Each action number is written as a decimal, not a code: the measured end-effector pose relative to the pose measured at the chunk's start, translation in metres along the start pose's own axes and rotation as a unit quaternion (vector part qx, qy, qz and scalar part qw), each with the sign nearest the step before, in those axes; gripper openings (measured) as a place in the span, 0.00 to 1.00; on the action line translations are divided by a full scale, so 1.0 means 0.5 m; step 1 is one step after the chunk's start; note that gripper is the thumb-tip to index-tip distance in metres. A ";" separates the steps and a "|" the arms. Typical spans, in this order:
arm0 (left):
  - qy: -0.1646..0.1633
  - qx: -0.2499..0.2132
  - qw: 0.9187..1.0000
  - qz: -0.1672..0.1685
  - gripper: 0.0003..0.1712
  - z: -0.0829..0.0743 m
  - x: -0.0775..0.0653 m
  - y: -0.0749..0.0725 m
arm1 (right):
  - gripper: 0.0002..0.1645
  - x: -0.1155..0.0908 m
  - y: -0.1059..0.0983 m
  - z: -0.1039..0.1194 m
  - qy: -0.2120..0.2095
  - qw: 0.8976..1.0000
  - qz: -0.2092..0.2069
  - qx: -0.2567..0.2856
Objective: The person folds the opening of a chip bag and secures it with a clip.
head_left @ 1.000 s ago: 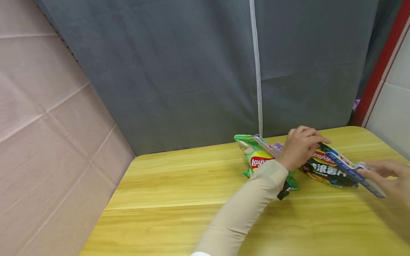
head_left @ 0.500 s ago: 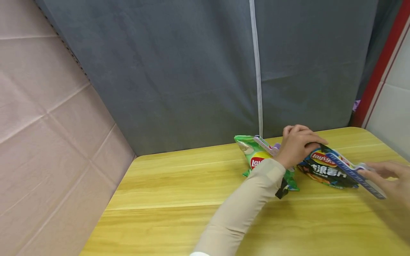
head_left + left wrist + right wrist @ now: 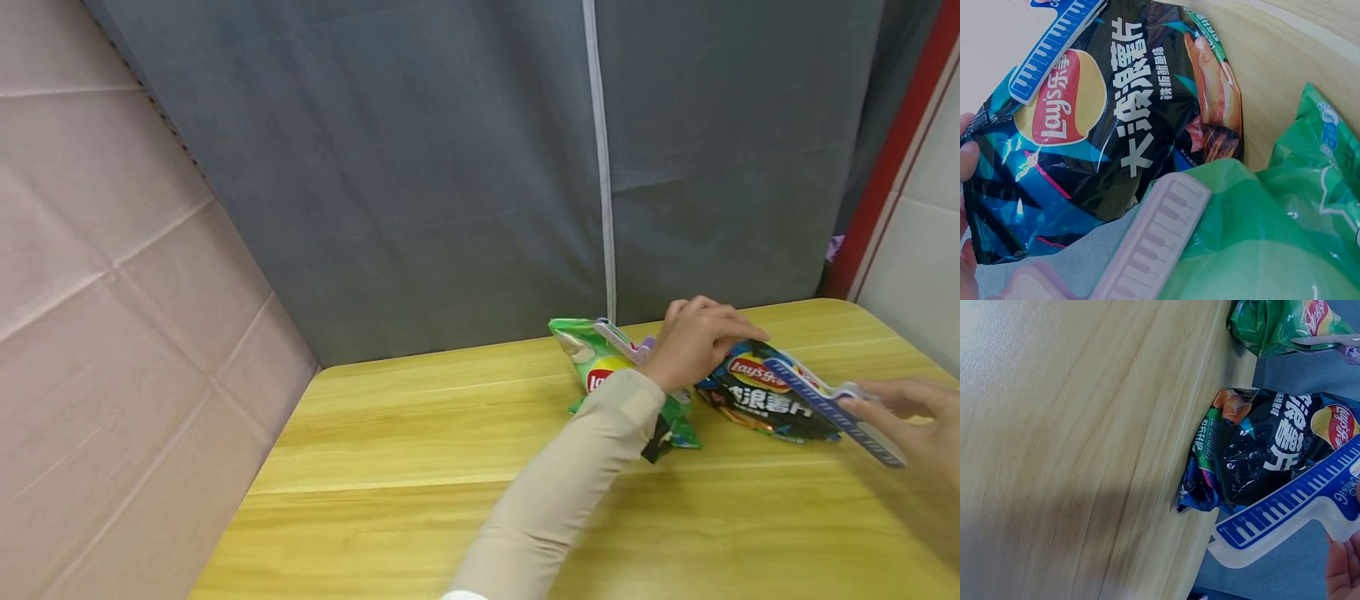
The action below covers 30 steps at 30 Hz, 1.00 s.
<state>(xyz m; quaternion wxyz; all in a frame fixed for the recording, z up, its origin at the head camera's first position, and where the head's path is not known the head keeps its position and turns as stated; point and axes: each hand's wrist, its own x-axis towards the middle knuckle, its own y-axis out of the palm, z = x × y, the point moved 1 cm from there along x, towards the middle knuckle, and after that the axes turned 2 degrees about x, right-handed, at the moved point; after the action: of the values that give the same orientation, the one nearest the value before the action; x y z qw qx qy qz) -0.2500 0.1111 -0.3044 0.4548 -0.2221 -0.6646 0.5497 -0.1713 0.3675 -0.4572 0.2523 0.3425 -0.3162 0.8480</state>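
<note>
A black Lay's chip bag (image 3: pixel 761 404) lies near the right rear of the table. My left hand (image 3: pixel 692 343) pinches its upper edge, with fingertips (image 3: pixel 969 164) at the bag's corner in the left wrist view. In my right hand (image 3: pixel 911 412) is a blue bag clip (image 3: pixel 817 400) with a piano-key print, held by its handle. The clip (image 3: pixel 1054 53) slants across the bag's top beside the logo; whether its far arm is behind the bag is hidden. Left of it, partly behind my left forearm, sits a green Lay's bag (image 3: pixel 581 346) with a lilac piano-key clip (image 3: pixel 1154 240) across it.
The wooden table (image 3: pixel 375 442) extends left and forward of the bags. A grey curtain (image 3: pixel 450 208) hangs along its back edge. A pink padded panel (image 3: pixel 135 333) stands at the left, and a white wall with a red post (image 3: pixel 873 208) at the right.
My left hand has shifted slightly left along the black bag's top edge, uncovering more of its logo. My right hand and the blue clip have hardly moved.
</note>
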 end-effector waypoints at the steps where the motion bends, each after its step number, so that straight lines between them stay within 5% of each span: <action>1: 0.000 0.002 1.000 0.005 0.15 0.000 0.000 0.000 | 0.18 0.000 0.000 0.001 -0.002 1.000 0.000 0.002; 15: 0.003 0.025 1.000 0.008 0.17 -0.001 0.000 0.000 | 0.17 0.000 -0.002 0.007 -0.019 1.000 -0.004 0.005; 30: -0.010 -0.051 0.997 -0.049 0.12 0.006 -0.003 -0.002 | 0.17 0.003 -0.004 0.019 -0.019 1.000 -0.008 0.019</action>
<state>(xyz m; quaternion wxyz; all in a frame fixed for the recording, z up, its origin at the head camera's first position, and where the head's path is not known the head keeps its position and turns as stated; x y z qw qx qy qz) -0.2518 0.1080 -0.3040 0.4626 -0.2067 -0.7063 0.4944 -0.1669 0.3626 -0.4502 0.2462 0.3657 -0.3017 0.8453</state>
